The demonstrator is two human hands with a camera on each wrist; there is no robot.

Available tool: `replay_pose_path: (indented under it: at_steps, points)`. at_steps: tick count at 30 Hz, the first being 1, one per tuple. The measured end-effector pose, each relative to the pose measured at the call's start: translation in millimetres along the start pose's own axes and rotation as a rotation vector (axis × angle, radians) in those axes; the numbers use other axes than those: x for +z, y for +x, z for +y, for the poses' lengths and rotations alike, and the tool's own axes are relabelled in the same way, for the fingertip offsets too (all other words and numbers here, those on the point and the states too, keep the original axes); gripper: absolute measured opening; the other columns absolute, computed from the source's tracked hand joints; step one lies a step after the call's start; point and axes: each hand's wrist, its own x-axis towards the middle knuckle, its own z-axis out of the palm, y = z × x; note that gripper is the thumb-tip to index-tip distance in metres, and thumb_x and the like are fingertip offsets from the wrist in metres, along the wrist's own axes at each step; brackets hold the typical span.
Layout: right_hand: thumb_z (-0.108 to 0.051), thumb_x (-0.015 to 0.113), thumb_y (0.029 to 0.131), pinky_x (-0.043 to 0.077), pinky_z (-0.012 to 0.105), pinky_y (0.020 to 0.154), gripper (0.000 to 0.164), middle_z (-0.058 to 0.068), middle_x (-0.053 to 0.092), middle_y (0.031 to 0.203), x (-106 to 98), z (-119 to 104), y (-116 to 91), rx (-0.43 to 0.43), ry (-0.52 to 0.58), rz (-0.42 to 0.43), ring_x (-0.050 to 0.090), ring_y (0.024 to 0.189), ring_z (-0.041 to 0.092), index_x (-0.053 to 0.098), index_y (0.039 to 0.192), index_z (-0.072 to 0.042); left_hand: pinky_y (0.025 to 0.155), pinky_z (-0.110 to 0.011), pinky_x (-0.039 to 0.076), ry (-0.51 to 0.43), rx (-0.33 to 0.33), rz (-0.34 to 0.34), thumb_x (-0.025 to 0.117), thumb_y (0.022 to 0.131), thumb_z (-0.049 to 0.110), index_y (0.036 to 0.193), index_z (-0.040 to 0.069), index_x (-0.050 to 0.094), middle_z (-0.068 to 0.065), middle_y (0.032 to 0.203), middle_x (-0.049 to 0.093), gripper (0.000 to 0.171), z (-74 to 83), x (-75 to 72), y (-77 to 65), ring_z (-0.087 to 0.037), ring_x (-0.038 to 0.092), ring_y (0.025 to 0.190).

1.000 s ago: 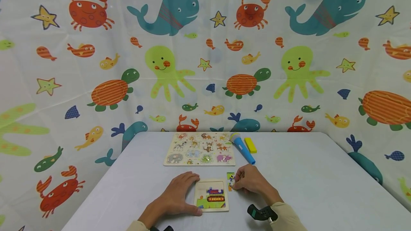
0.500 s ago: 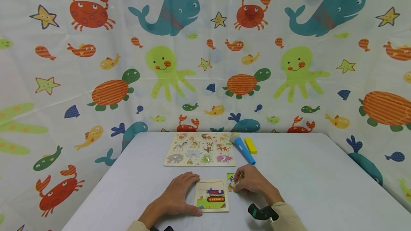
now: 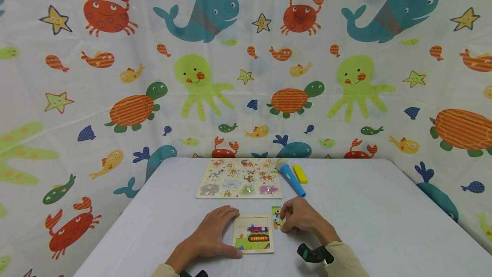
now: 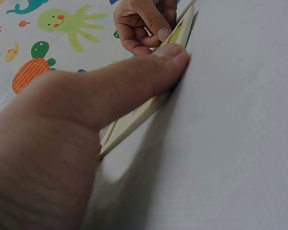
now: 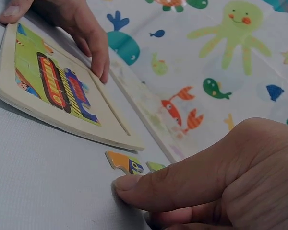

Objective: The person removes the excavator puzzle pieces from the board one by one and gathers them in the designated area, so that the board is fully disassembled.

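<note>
A small wooden jigsaw tray (image 3: 252,251) lies on the table, partly filled with pieces showing a digger-like vehicle on green. My left hand (image 3: 212,235) grips its left side, fingers at the far corner and thumb at the near one. In the right wrist view, the tray (image 5: 62,122) is seen from the side. Just right of it lie colourful jigsaw pieces (image 3: 276,218), with orange and green parts (image 5: 122,162). My right hand (image 3: 301,216) has its fingers curled and pinches at the right edge of these pieces; the thumb (image 5: 149,189) hides the contact.
A larger wooden animal puzzle board (image 3: 239,178) lies behind the tray. To its right are a blue toy microphone (image 3: 293,179) and a yellow block (image 3: 300,174). A white cloth covers the table (image 3: 353,208), and a sea-animal curtain (image 3: 246,110) hangs behind it.
The right thumb and fingertips shift slightly at the edge of the jigsaw pieces. The left hand and the tray stay where they were.
</note>
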Motion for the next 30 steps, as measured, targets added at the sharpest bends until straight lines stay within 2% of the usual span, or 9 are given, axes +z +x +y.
replay_pose_path:
  at_steps: [14,24,30]
  points:
    - [-0.018,0.093,0.071,0.049,0.028,0.052,0.031,0.004,0.06,0.067,-0.1,-2.9,0.9,0.007,-0.014,0.006,0.055,0.052,0.016,0.068,0.089,-0.01,0.121,-0.062,0.024,-0.002,0.005,0.001,0.069,0.065,0.084,0.148,0.02,0.049,0.0,0.154,0.046,0.106,-2.9,2.1,1.8,-0.031,0.032,0.148]
    - [-0.018,0.087,0.078,0.049,0.027,0.05,0.023,0.002,0.058,0.072,6.4,-18.2,-0.5,-0.107,-0.019,0.008,0.054,0.055,0.015,0.07,0.089,-0.008,0.121,-0.062,0.024,0.003,0.012,0.001,0.07,0.066,0.084,0.148,0.02,0.049,0.0,0.154,0.046,0.106,-4.4,2.7,2.5,-0.032,0.032,0.148]
    - [-0.018,0.082,0.084,0.049,0.026,0.049,0.015,0.001,0.058,0.071,14.7,-28.3,-0.5,-0.163,0.006,-0.032,0.054,0.053,0.014,0.07,0.087,-0.01,0.121,-0.062,0.024,0.0,0.001,-0.005,0.07,0.065,0.084,0.148,0.021,0.049,0.001,0.154,0.046,0.106,-4.2,1.8,2.1,-0.031,0.032,0.148]
